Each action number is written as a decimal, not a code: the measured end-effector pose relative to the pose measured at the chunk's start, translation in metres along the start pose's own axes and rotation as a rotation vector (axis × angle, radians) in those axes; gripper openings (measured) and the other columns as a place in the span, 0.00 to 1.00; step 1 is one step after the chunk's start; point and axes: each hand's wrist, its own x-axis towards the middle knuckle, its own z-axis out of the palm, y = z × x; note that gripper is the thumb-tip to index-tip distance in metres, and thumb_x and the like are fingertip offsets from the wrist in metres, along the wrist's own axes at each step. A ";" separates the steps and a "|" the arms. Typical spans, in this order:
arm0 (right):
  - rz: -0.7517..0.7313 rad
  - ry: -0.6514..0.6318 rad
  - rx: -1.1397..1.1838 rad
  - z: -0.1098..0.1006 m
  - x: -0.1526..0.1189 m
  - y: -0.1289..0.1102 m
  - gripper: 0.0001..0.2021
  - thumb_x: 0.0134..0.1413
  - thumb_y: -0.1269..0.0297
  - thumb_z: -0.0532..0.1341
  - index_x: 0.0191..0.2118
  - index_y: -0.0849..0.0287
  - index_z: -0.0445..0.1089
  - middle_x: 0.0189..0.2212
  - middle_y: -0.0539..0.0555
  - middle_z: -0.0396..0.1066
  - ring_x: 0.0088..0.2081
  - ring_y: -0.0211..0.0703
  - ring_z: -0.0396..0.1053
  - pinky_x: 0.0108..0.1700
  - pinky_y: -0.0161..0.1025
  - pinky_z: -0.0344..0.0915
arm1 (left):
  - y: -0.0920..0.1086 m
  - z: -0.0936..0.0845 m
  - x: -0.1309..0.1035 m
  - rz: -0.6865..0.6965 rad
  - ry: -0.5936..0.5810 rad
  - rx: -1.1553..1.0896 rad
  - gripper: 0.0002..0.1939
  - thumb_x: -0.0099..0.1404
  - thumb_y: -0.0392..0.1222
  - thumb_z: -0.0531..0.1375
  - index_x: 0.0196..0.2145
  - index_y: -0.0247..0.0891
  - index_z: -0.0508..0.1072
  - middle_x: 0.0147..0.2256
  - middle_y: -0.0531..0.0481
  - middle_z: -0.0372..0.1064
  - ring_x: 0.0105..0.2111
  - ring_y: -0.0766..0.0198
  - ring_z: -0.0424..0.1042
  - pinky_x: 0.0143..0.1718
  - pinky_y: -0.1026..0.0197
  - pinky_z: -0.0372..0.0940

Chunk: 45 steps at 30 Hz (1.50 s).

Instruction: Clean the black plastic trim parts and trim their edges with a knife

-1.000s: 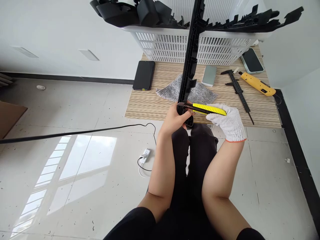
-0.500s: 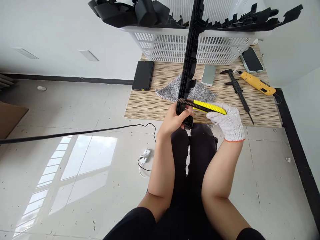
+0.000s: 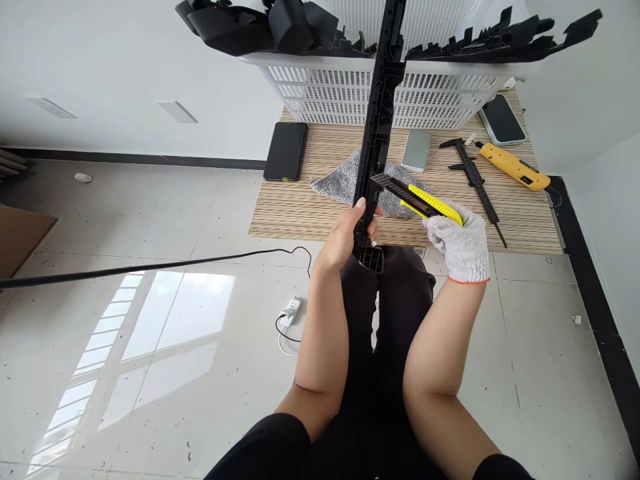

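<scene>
A long black plastic trim piece (image 3: 376,133) with ribs and clips runs from my lap up past the basket. My bare left hand (image 3: 346,233) is wrapped round its lower part, thumb on top. In a white knit glove, my right hand (image 3: 460,243) is closed on a yellow and black utility knife (image 3: 423,200). The knife's blade is extended and its tip lies at the right edge of the trim piece; whether it touches I cannot tell. Beneath them a grey cloth (image 3: 337,180) is spread on the wood-patterned table (image 3: 290,213).
A white plastic basket (image 3: 325,93) holding black plastic parts (image 3: 240,30) stands at the table's back. On the left lies a black tablet (image 3: 286,151). To the right are a grey-green box (image 3: 417,151), a caliper (image 3: 475,180), a yellow corded tool (image 3: 515,165) and a phone (image 3: 503,120).
The knife has moved right and up a little, and its tip now points more upward. My left hand has shifted its hold, and the trim piece has turned slightly about its length.
</scene>
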 end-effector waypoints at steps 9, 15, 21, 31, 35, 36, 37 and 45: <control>0.020 -0.002 -0.003 0.001 -0.001 -0.001 0.14 0.40 0.65 0.69 0.38 0.58 0.78 0.16 0.43 0.63 0.17 0.30 0.56 0.17 0.30 0.51 | 0.004 -0.004 -0.002 -0.147 -0.077 -0.029 0.30 0.68 0.66 0.51 0.25 0.37 0.69 0.18 0.54 0.55 0.19 0.71 0.60 0.24 0.65 0.62; 0.013 0.005 -0.037 0.001 0.000 0.000 0.14 0.40 0.65 0.69 0.38 0.58 0.78 0.16 0.43 0.62 0.17 0.30 0.55 0.16 0.30 0.50 | -0.001 -0.001 -0.004 -0.106 -0.092 -0.067 0.19 0.66 0.57 0.60 0.42 0.38 0.74 0.31 0.50 0.70 0.27 0.69 0.69 0.27 0.66 0.64; 0.022 -0.013 -0.036 0.000 -0.002 -0.001 0.15 0.40 0.64 0.69 0.39 0.57 0.78 0.20 0.44 0.64 0.18 0.30 0.58 0.17 0.31 0.52 | 0.002 0.002 -0.001 -0.058 0.001 -0.142 0.20 0.67 0.57 0.60 0.37 0.35 0.74 0.24 0.54 0.61 0.19 0.76 0.57 0.20 0.68 0.56; 0.026 -0.011 -0.076 0.000 -0.002 -0.003 0.13 0.41 0.63 0.68 0.37 0.58 0.78 0.19 0.45 0.64 0.18 0.31 0.57 0.17 0.32 0.52 | -0.006 0.007 0.002 0.017 0.110 -0.060 0.16 0.69 0.57 0.51 0.40 0.43 0.67 0.29 0.51 0.65 0.23 0.69 0.63 0.23 0.64 0.60; 0.062 -0.028 -0.071 0.000 -0.001 -0.004 0.13 0.40 0.63 0.69 0.36 0.58 0.78 0.19 0.45 0.65 0.18 0.31 0.57 0.17 0.31 0.52 | -0.008 0.000 0.000 0.057 0.060 -0.035 0.20 0.59 0.39 0.54 0.50 0.46 0.63 0.36 0.53 0.71 0.25 0.70 0.65 0.31 0.63 0.64; 0.076 -0.045 -0.088 0.001 -0.002 -0.004 0.13 0.39 0.64 0.70 0.35 0.59 0.78 0.19 0.45 0.64 0.18 0.31 0.57 0.17 0.31 0.52 | -0.008 -0.001 0.000 0.065 0.062 -0.015 0.23 0.57 0.38 0.54 0.52 0.46 0.63 0.38 0.53 0.72 0.26 0.70 0.65 0.32 0.63 0.64; 0.081 -0.053 -0.102 0.002 -0.002 -0.005 0.13 0.39 0.64 0.71 0.35 0.59 0.78 0.18 0.45 0.64 0.18 0.31 0.57 0.18 0.31 0.53 | -0.007 -0.001 0.000 0.074 0.072 0.006 0.25 0.56 0.37 0.54 0.53 0.46 0.63 0.40 0.52 0.73 0.26 0.70 0.65 0.33 0.63 0.64; 0.036 0.005 -0.102 0.007 -0.002 -0.002 0.18 0.38 0.65 0.71 0.40 0.59 0.78 0.19 0.44 0.64 0.19 0.31 0.58 0.19 0.31 0.54 | -0.003 0.004 0.000 0.161 0.155 0.087 0.27 0.58 0.39 0.58 0.55 0.47 0.71 0.50 0.49 0.75 0.38 0.64 0.72 0.39 0.62 0.64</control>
